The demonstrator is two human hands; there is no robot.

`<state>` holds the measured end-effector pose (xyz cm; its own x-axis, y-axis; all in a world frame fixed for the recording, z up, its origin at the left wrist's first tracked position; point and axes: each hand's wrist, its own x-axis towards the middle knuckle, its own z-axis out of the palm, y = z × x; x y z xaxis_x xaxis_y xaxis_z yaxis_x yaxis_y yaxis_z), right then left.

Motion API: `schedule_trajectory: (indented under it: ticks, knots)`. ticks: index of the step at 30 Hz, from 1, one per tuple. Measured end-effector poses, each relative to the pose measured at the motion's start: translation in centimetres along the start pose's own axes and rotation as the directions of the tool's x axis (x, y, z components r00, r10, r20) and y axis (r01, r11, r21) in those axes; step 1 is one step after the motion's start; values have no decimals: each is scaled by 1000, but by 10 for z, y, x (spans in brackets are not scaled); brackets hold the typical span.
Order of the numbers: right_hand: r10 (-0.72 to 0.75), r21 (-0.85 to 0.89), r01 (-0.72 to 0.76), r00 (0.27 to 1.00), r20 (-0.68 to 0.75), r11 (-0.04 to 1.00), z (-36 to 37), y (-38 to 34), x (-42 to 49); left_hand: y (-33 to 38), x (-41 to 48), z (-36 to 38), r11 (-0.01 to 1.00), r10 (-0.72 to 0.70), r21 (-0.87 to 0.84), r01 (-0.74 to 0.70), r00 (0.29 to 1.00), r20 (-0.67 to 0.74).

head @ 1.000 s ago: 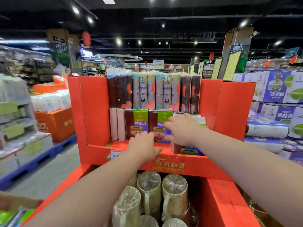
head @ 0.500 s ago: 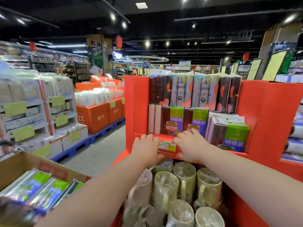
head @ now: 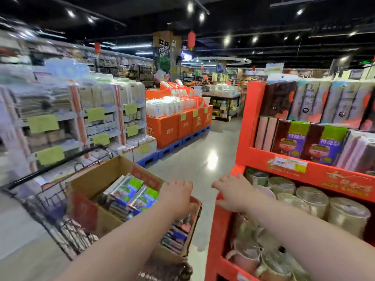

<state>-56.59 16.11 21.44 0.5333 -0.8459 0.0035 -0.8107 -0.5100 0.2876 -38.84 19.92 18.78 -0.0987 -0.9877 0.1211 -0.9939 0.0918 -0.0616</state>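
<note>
My left hand [head: 178, 196] reaches over the near right rim of a brown cardboard box [head: 95, 183] that sits in a black wire trolley [head: 46, 201]; its fingers are spread and hold nothing. Inside the box lie several purple-and-green packets [head: 129, 193]. My right hand [head: 236, 192] hovers open, palm down, at the left corner of the red display stand [head: 243, 126]. On the stand's upper shelf stand matching purple-and-green packs [head: 322, 145], with tall grey and dark packs [head: 310, 100] behind them.
Wrapped cylindrical items [head: 312, 201] fill the stand's lower bin. A grey aisle floor [head: 194, 159] runs ahead between the stand and the left shelving [head: 91, 118]. Orange cartons on blue pallets [head: 174, 128] line the left side farther on.
The view has swung left, bringing the trolley and box into sight. Both hands have come off the stand's shelf edge; the left now reaches over the box, the right is by the stand's corner.
</note>
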Motion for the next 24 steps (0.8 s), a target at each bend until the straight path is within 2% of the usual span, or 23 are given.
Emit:
schedule_trajectory:
  ticks: [9, 17, 24]
  knots:
    - [-141, 64, 135, 984, 105, 989, 15, -128, 36, -106, -82, 48, 990, -143, 7, 144, 974, 175]
    - [-205, 99, 187, 956, 208, 977, 39, -166, 66, -141, -108, 80, 975, -209, -22, 220, 949, 236]
    - [-247, 174, 210, 940, 233, 962, 67, -188, 120, -182, -96, 91, 952, -287, -20, 305, 915, 283]
